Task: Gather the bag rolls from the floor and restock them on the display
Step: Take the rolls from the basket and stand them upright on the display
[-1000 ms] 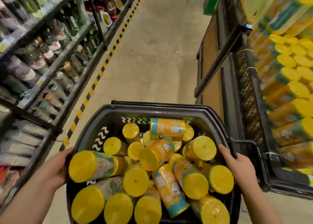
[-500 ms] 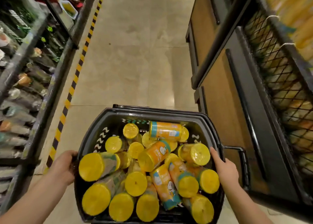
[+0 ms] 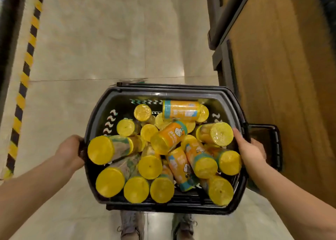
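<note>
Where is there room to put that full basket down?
The bare floor ahead, between the striped tape and the wooden cabinet, is free. The basket itself is packed with bag rolls, and its right side crowds the cabinet.

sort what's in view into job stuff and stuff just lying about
Job: yellow bag rolls, black basket holding them, left hand and right hand gripping its rim.
Just there: striped floor tape, wooden cabinet, shoes.

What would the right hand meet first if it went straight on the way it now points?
The right hand grips the right rim of the basket, pointing forward and slightly inward. Probably the bag roll with the crinkled yellow end, just ahead inside the basket, comes first; depth is unclear.
</note>
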`<state>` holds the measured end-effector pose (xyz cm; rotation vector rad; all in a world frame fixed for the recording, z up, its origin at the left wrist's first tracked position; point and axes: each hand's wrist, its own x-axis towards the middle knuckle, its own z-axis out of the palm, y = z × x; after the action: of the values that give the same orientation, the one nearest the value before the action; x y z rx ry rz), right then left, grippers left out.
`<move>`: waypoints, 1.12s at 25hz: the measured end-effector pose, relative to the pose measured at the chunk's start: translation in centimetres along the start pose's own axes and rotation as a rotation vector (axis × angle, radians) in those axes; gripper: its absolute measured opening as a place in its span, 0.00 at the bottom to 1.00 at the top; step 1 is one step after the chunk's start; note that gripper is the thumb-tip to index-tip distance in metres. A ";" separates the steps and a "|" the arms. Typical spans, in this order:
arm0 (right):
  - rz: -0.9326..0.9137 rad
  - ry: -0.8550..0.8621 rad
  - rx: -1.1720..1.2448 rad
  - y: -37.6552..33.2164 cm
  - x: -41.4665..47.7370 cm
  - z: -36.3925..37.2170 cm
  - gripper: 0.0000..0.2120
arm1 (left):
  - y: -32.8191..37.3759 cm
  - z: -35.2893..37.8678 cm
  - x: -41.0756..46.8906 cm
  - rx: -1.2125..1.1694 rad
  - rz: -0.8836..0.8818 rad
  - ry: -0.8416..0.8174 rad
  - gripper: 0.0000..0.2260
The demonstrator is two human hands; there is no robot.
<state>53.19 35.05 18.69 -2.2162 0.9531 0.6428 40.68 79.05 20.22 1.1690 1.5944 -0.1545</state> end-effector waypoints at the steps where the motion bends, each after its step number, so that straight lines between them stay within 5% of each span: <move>1: 0.003 -0.004 -0.005 -0.1 0.8 0.2 0.26 | 0.0 0.7 0.7 0.013 -0.036 -0.007 0.10; 12: -0.049 -0.157 -0.194 -2.3 3.6 0.3 0.31 | 0.2 -1.0 1.3 0.117 -0.088 -0.035 0.09; 15: -0.056 -0.174 -0.248 -2.4 2.8 -0.7 0.35 | 1.7 -1.2 -0.3 0.273 -0.009 -0.085 0.17; 17: -0.182 -0.104 -0.287 -2.7 1.5 -1.7 0.31 | 3.0 -0.6 -2.7 0.437 0.272 0.004 0.19; 19: -0.458 0.008 -0.278 -3.3 -0.2 -2.8 0.26 | 3.8 1.2 -7.1 0.587 0.744 0.035 0.16; 22: -0.868 -0.019 -0.311 -5.1 -2.9 -3.7 0.26 | 2.6 5.6 -11.3 0.828 1.088 -0.213 0.17; 25: -1.031 -0.182 -0.447 -5.9 -3.5 -2.8 0.32 | 0.2 10.4 -11.4 1.107 0.978 -0.371 0.31; 28: -0.951 -0.266 -0.609 -5.7 -3.1 -0.7 0.39 | -1.7 13.6 -9.9 1.293 0.823 -0.332 0.41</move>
<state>55.79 39.01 23.19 -2.6236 -0.5250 0.7688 47.72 63.79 22.02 2.5030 0.4794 -0.8516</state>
